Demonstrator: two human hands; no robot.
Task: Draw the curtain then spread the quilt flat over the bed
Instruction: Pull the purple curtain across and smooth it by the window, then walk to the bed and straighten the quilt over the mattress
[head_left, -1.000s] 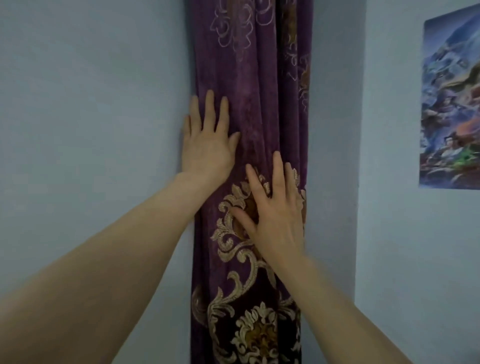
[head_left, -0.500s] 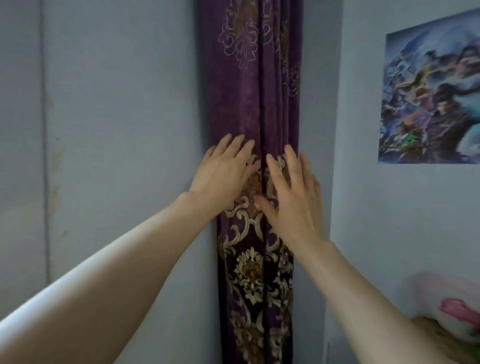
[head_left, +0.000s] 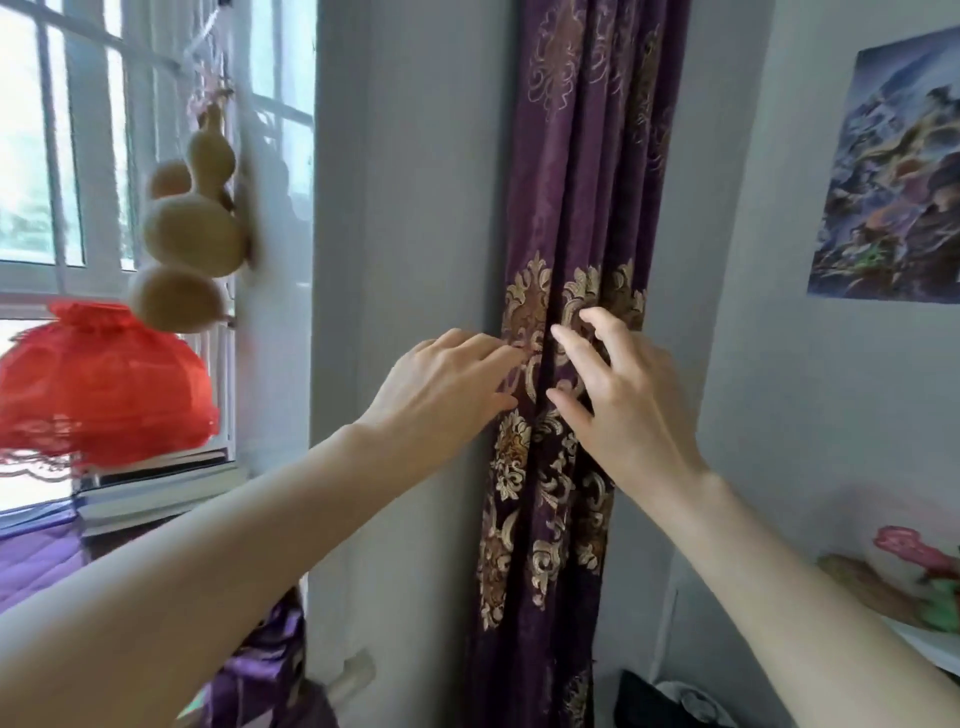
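Observation:
A purple curtain (head_left: 582, 171) with gold embroidery hangs bunched in narrow folds in the corner between two grey walls. My left hand (head_left: 441, 384) reaches to its left edge, fingers fairly straight, fingertips touching the fabric at the gold pattern. My right hand (head_left: 618, 400) lies on the folds just to the right, fingers spread and slightly bent, thumb toward the left hand. Neither hand plainly grips the cloth. The bed and quilt are out of view, apart from a patch of purple fabric (head_left: 36, 561) at the lower left.
A barred window (head_left: 67, 156) is at the left, with hanging gourds (head_left: 192, 228) and a red lantern (head_left: 98, 384) in front of it. Stacked books (head_left: 156, 488) lie on the sill. A poster (head_left: 893, 176) hangs on the right wall; a floral item (head_left: 914, 571) sits low right.
Both hands have slid down the curtain onto the gold pattern and come closer together. My view has swung left and down, bringing the window, gourds and lantern into sight.

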